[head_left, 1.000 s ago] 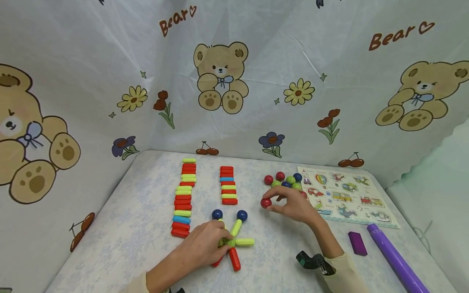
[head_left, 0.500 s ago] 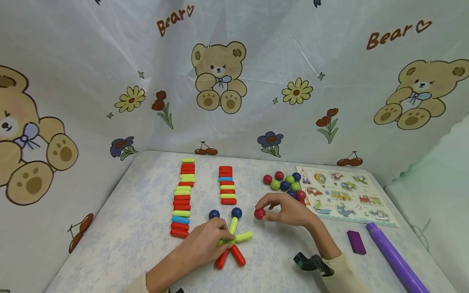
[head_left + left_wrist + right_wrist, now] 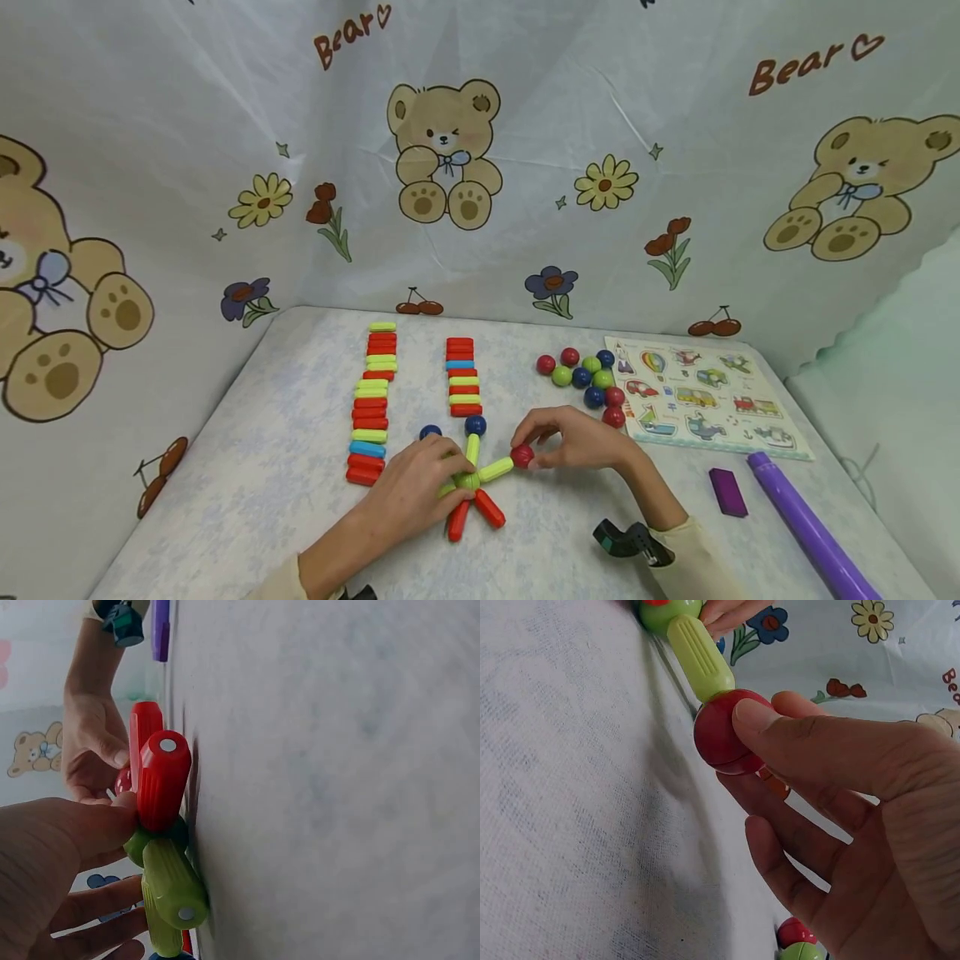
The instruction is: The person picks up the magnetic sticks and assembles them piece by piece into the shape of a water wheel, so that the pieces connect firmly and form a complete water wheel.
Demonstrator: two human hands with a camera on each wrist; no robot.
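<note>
The right hand [image 3: 577, 437] pinches a glossy red ball [image 3: 522, 456] against the tip of a light-green plastic stick [image 3: 497, 470]. The left hand [image 3: 420, 487] presses the green hub ball [image 3: 468, 481] on the surface [image 3: 262, 467], so the star stays steady.

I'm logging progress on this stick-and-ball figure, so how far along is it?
Done: two green sticks already carry blue balls. In hand: the right hand pinches a red ball against the tip of a third green stick, while the left hand holds the hub. Left: the two red sticks have bare ends, and spare balls wait nearby.
</note>
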